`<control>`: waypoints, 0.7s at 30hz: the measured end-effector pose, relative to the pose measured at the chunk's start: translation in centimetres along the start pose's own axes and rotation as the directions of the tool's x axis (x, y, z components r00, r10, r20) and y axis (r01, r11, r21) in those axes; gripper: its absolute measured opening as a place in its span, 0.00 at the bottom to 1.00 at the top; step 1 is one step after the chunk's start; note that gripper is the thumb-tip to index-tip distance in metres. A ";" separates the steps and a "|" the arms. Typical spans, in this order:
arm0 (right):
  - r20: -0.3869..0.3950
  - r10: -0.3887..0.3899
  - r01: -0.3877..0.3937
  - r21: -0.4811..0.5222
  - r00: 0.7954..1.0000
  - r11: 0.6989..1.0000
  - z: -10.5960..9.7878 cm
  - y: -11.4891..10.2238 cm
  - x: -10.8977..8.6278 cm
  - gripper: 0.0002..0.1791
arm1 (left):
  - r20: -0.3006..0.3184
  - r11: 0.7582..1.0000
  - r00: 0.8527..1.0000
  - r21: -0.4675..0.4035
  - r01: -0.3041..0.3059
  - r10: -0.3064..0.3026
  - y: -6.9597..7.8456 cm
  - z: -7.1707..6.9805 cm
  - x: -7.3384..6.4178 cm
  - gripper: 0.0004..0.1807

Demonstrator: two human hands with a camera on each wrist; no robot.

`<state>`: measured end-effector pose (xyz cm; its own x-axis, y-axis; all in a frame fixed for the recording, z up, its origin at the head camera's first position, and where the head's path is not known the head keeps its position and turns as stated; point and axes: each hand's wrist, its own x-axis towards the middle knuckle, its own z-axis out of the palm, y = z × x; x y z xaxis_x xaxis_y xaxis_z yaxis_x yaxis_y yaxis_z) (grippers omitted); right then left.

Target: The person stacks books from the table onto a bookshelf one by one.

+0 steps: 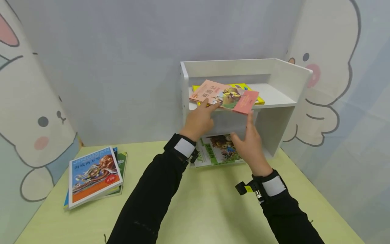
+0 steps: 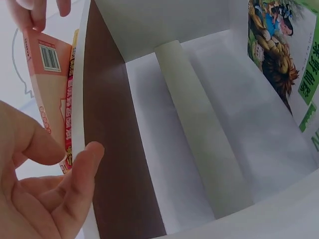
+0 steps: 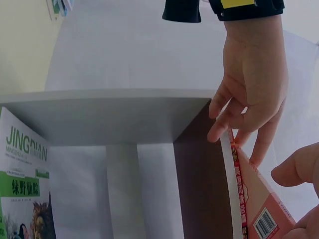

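Observation:
In the head view a pink picture book (image 1: 230, 96) lies tilted over a yellow book (image 1: 260, 100) on the upper shelf, its near edge jutting past the shelf front. My left hand (image 1: 198, 120) grips the pink book's near left corner, the forefinger over the cover. At the near right corner, my right hand (image 1: 251, 147) touches the edge with a raised forefinger, its thumb spread away. The pink book's barcode side (image 2: 50, 57) shows from below in the left wrist view. From the right wrist camera, left-hand fingers (image 3: 261, 142) reach the book beside the shelf board.
The white two-level shelf (image 1: 292, 81) stands at the table's back. A green-and-white book (image 1: 223, 149) lies on its lower level. Several stacked books, a blue-and-orange one (image 1: 94, 176) on top, lie on the table (image 1: 195, 210) at left. Patterned walls stand close behind and beside.

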<state>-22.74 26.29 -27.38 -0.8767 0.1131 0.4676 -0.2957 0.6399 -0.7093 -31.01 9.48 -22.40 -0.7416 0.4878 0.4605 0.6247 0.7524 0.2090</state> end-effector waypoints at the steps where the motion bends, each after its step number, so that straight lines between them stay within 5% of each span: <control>1: -0.008 0.000 0.000 -0.006 1.000 1.000 -0.2 0.2 0.2 0.50 | 0.000 1.000 1.000 0.020 -0.004 0.004 0.2 0.1 0.1 0.34; 5: -0.046 -0.003 0.001 -0.036 0.999 0.999 -1.3 1.0 1.2 0.50 | 0.017 0.996 0.999 0.078 -0.040 0.039 1.2 0.4 0.3 0.33; 10: -0.063 0.042 -0.048 -0.109 0.997 0.993 -2.9 1.9 3.1 0.50 | 0.058 0.997 0.995 0.018 -0.080 0.079 1.9 0.9 0.5 0.33; 21: 0.023 0.132 -0.121 -0.270 0.991 0.955 -5.2 2.5 6.4 0.49 | 0.108 0.992 0.988 0.045 -0.117 0.112 2.9 2.0 0.7 0.35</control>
<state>-27.12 32.54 -23.43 -0.9164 0.1795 0.3577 -0.0738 0.8026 -0.5919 -30.23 12.92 -23.17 -0.6888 0.6139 0.3856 0.6959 0.7089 0.1146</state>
